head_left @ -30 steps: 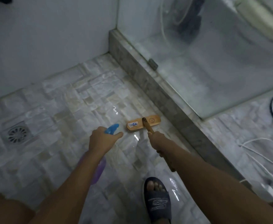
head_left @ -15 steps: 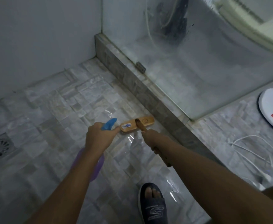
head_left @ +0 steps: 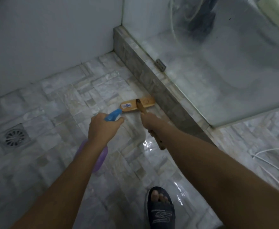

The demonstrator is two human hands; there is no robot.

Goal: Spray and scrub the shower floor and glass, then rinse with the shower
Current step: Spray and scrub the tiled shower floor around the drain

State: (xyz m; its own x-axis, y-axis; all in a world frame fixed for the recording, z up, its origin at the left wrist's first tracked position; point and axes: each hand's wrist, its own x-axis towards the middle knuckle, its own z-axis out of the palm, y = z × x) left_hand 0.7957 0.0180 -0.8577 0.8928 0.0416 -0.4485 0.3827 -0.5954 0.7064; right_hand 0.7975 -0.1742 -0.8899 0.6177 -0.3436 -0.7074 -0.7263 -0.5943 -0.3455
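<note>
L hand (head_left: 103,128) grips spray bottle (head_left: 102,158), mostly hidden by arm; R hand (head_left: 152,121) grips brush (head_left: 146,102) handle, part-covered.

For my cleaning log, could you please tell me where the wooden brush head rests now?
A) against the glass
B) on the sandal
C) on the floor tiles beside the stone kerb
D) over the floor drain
C: the brush head lies flat on the floor tiles, its end beside the stone kerb, well away from the drain.

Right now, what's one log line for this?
left hand: grips spray bottle | right hand: holds brush | brush: on floor by curb
</note>
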